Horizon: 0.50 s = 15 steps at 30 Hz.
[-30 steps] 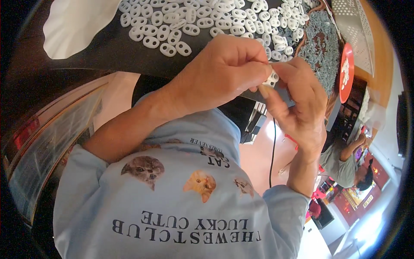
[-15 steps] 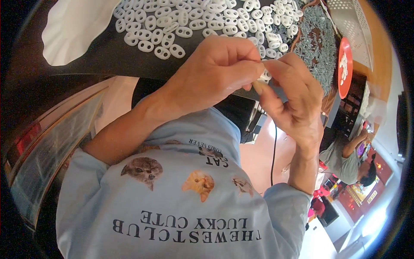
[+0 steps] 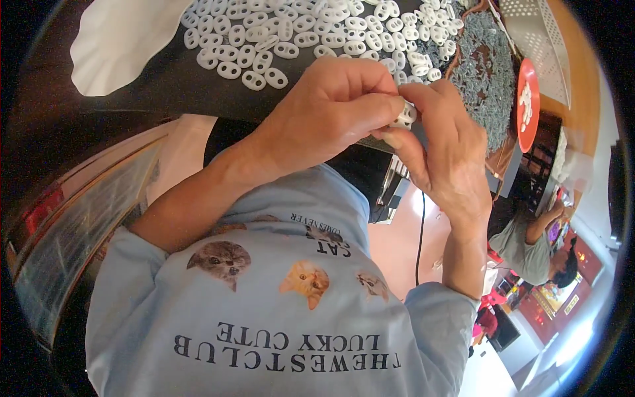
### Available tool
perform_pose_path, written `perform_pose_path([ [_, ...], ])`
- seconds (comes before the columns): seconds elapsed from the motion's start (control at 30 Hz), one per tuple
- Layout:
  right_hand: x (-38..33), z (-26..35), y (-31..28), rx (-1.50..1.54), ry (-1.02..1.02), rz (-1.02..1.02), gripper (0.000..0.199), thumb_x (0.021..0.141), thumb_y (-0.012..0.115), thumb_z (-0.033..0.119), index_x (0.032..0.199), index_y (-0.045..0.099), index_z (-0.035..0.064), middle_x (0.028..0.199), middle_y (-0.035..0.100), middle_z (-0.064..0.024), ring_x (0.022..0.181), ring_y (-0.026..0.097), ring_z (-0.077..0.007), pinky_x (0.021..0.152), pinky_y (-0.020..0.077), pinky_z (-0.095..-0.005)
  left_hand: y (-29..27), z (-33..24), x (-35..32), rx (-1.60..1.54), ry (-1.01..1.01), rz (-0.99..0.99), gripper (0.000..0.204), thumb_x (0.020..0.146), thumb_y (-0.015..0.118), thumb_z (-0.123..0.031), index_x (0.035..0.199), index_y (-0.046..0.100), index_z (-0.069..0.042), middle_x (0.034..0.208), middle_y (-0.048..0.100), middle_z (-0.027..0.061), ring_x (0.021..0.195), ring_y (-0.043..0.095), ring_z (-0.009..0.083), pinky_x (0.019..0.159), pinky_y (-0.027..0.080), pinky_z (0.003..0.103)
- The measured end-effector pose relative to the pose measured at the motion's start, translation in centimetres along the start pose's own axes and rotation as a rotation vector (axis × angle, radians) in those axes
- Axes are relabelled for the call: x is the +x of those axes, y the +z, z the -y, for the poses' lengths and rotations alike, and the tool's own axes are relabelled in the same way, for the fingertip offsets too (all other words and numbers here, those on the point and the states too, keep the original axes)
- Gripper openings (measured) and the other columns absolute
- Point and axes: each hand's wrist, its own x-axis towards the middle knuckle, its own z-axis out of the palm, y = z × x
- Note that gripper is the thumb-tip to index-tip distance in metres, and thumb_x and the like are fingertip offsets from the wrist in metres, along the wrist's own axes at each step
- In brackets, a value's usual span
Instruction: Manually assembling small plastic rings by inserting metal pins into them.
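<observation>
A small white two-hole cord lock point(image 3: 407, 114) is held between my two hands over the table's near edge. My left hand point(image 3: 337, 99) is closed in a pinch at the left side of it, its fingertips partly covering the piece. My right hand point(image 3: 453, 145) grips the other side, index finger above and thumb below. Just beyond the hands lies a wide spread of similar white oval cord locks point(image 3: 286, 50) on the dark table point(image 3: 152, 92). Whether a smaller part sits between the fingertips is hidden.
A heap of small grey spring-like pieces point(image 3: 489, 73) lies at the right. Past it stand a red plate point(image 3: 527, 135) with white pieces and a white perforated basket point(image 3: 539, 40). A white wavy-edged tray point(image 3: 119, 46) is at the far left. Another person point(image 3: 529, 245) sits at the right.
My fingers have shifted on the cord lock, and more of it shows now. The right thumb has moved left and down a little, under the piece.
</observation>
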Motion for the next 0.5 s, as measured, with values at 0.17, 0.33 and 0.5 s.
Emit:
perform_pose_path([
  [0.17,-0.18,0.0,-0.24,0.018,-0.035,0.03,0.039,0.078,0.066,0.032,0.099,0.054,0.0017,0.079,0.052,-0.0112,0.061,0.055,-0.0285,0.051,0.0452,-0.0354,0.0,0.43,-0.1,0.008,0.024,-0.001,0.016,0.089,0.052,-0.013,0.078,0.056,-0.002,0.057,0.046,-0.0037,0.048,0.038,0.0021,0.043,0.027,0.019],
  [0.33,-0.11,0.0,-0.6,0.036,0.013,0.167,0.035,0.086,0.058,0.033,0.096,0.053,-0.0006,0.08,0.052,-0.015,0.063,0.054,-0.0328,0.054,0.0443,-0.0382,0.0,0.09,-0.07,0.045,0.014,0.026,0.018,0.089,0.051,-0.015,0.076,0.055,-0.004,0.057,0.043,-0.0048,0.05,0.037,0.0023,0.044,0.027,0.019],
  [0.5,-0.29,-0.01,-0.64,0.004,-0.016,0.2,0.031,0.089,0.054,0.03,0.093,0.053,-0.0009,0.081,0.051,-0.0152,0.061,0.052,-0.0337,0.053,0.0428,-0.0397,0.27,0.41,-0.17,0.165,0.054,0.045,0.021,0.088,0.047,-0.02,0.074,0.051,-0.004,0.059,0.04,-0.004,0.054,0.038,0.004,0.048,0.03,0.021],
])
